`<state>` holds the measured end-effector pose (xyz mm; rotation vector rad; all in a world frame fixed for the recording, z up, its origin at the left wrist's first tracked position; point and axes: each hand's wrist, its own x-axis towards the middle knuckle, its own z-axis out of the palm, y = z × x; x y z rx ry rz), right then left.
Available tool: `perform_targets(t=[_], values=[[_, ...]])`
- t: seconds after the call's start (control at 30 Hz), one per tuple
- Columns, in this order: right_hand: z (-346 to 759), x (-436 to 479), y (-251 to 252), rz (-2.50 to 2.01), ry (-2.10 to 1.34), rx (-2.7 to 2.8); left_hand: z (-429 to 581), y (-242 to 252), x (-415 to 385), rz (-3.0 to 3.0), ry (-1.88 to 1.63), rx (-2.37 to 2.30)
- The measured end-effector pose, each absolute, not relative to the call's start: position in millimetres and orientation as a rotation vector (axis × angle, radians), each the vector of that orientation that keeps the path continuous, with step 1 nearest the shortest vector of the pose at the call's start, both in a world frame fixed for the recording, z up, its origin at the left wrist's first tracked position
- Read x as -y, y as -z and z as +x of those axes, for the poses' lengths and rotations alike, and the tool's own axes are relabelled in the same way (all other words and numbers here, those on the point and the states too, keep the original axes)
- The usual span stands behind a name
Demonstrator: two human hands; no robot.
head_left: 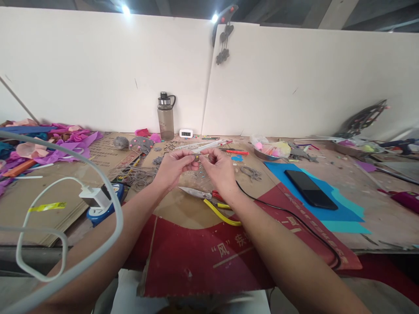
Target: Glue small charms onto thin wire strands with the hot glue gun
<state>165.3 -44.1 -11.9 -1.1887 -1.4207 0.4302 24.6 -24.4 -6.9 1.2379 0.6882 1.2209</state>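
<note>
My left hand (pixel 173 168) and my right hand (pixel 219 170) meet above the middle of the table, fingertips pinched together on a small grey piece with a yellow spot (pixel 197 158). What the piece is I cannot make out. Right below the hands lie scissors with yellow handles (pixel 209 200) on brown cardboard (pixel 183 209). A black cable (pixel 294 218) runs from under my right wrist toward the table's front edge.
A grey water bottle (pixel 166 116) and small clock (pixel 186 133) stand at the back wall. A black phone (pixel 310 189) lies on blue sheets (pixel 340 209) at right. Pink and purple paper scraps (pixel 55 144) pile at left. A white charger and cable (pixel 94 196) hang near left.
</note>
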Motion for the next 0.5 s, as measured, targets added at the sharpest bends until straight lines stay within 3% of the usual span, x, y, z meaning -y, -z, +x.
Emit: perform_targets(t=[0.37,0.5], values=[[162.0,42.9,14.2,-1.217,-0.356,1.491,26.3,5.6,24.5,1.460,-1.182,-0.892],[159.4,40.1,16.8,-1.222,-0.476,1.463,26.7,8.7,21.4,1.544,-1.219,-0.941]])
